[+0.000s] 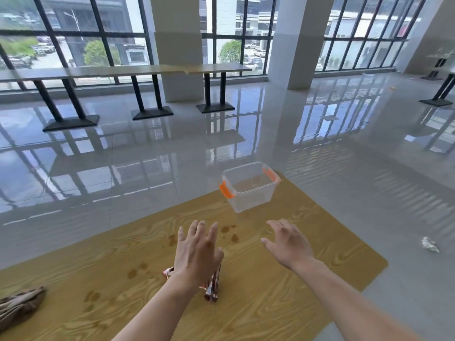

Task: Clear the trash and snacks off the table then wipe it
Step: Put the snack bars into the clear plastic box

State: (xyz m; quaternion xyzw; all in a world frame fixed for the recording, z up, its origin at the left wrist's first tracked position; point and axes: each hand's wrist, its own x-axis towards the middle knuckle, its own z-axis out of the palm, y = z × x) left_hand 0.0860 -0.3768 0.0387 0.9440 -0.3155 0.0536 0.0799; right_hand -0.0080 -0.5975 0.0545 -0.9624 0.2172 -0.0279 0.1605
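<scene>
The snack wrappers [211, 285] are a small bunch of crinkled packets in red, white and brown, lying on the yellow wood-grain table [283, 279] and mostly covered from view by the left hand [197, 252]; only a pale twisted end to the left of the wrist and a few upright-looking strips below the palm can be seen. That left hand hangs just above them with its back to the camera, fingers straight and fanned apart, holding nothing as far as can be seen; whether the palm touches the packets cannot be told. The right hand [289, 243] is also spread and empty, palm down, to the right of the wrappers and apart from them. Beyond both hands, at the table's far corner, stands a clear plastic bin [250, 190] with orange clip handles, nothing visible inside. Brown spill stains [229, 232] dot the wood between the wrappers and the bin, with more to the wrappers' left. Far left of the wrappers, at the picture's edge, lies a crumpled brownish cloth [21, 305]. On the glossy floor to the right of the table sits a crumpled paper scrap [429, 244].
</scene>
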